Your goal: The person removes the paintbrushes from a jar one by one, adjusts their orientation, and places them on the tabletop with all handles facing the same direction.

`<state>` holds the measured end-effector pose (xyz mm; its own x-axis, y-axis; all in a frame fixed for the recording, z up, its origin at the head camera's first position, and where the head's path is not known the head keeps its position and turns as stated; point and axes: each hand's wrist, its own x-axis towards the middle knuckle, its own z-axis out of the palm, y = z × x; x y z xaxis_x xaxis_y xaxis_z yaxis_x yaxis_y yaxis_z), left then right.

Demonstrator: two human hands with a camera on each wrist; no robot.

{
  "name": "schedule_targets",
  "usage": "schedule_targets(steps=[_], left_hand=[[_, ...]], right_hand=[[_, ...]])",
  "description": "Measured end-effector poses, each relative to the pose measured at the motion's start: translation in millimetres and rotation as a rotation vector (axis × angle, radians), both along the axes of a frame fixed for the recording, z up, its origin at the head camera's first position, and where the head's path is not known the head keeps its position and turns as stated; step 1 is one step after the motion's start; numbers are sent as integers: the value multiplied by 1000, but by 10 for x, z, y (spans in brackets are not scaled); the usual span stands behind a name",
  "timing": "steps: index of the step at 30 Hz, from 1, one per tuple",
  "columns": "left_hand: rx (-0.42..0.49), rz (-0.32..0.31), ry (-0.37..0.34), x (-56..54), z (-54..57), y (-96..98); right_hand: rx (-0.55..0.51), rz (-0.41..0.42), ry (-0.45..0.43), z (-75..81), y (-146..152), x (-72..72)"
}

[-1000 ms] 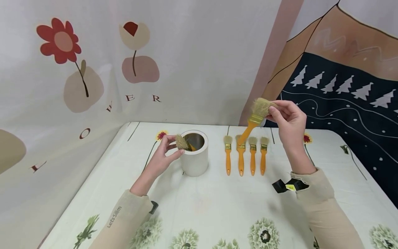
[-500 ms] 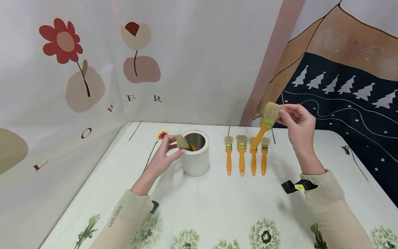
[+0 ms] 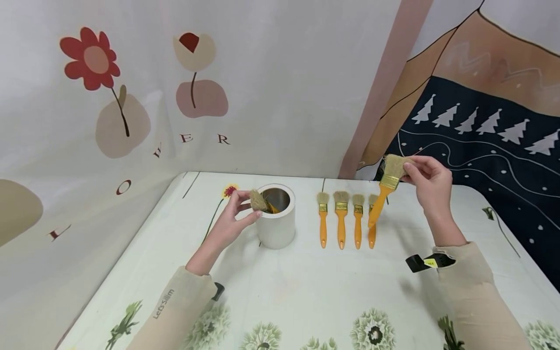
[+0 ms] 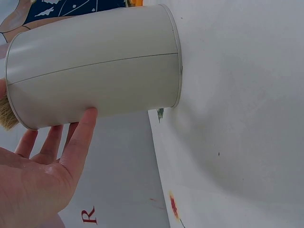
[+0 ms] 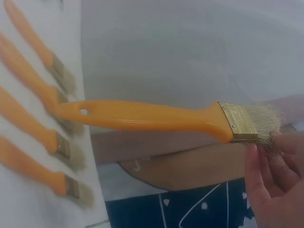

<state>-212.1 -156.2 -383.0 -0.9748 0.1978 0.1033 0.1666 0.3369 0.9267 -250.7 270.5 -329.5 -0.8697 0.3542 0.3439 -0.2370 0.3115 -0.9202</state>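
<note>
My left hand point(image 3: 229, 218) rests at the left side of a white cylindrical can point(image 3: 275, 232), fingers touching its outer wall and thumb by the rim. The bristles of a paintbrush point(image 3: 258, 200) poke out over that rim between thumb and fingers, its orange handle down inside. In the left wrist view the can point(image 4: 95, 71) fills the upper left. My right hand point(image 3: 433, 187) pinches another paintbrush point(image 5: 156, 118) by its bristles, handle hanging downward above the table. Several paintbrushes point(image 3: 341, 214) with orange handles lie side by side on the table, bristles toward the back.
The table wears a white cloth point(image 3: 280, 287) with printed flowers. Behind it hangs a pale curtain point(image 3: 280, 97) with flower prints and letters, and a dark tree-patterned fabric point(image 3: 481, 150) at right. The row of brushes stands between the can and my right hand.
My right hand with its paintbrush has moved rightward and a little down, from over the middle of the row to its right end. The left hand and the can have stayed put.
</note>
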Motion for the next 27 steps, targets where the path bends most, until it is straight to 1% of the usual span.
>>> schedule_targets(steps=[13, 21, 23, 24, 27], left_hand=[[-3, 2, -3, 3, -6, 8], [2, -1, 0, -6, -5, 10], [2, 0, 0, -6, -2, 7], [1, 0, -1, -6, -1, 6], [-1, 1, -1, -7, 2, 4]], right_hand=[[16, -8, -119, -224, 266, -64], [12, -28, -219, -368, 384, -117], [22, -28, -222, -683, 601, -343], [-19, 9, -227, -733, 646, -377], [12, -4, -246, -1178, 934, -686]])
